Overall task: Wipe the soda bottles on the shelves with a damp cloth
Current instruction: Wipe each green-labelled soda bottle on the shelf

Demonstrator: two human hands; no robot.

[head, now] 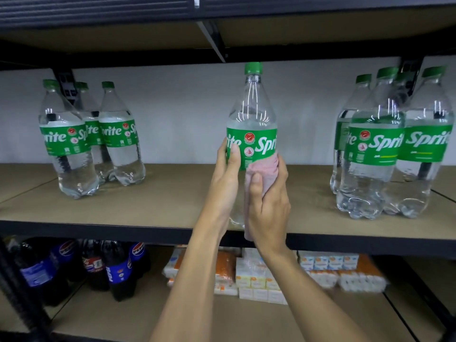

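Observation:
A clear Sprite bottle (pixel 251 114) with a green cap and green label is held upright in front of the middle shelf (pixel 160 208). My left hand (pixel 225 176) grips its left side at the label. My right hand (pixel 267 203) wraps a pink cloth (pixel 261 169) around the bottle's lower half, just under the label. The bottle's base is hidden behind my hands. Three Sprite bottles (pixel 84 141) stand at the shelf's left, and several more Sprite bottles (pixel 389 149) stand at its right.
An upper shelf (pixel 222 28) hangs close above the bottle's cap. On the lower shelf stand dark Pepsi bottles (pixel 81 267) at the left and stacked white and orange packets (pixel 271 275) in the middle. A black upright post (pixel 22 292) runs along the lower left.

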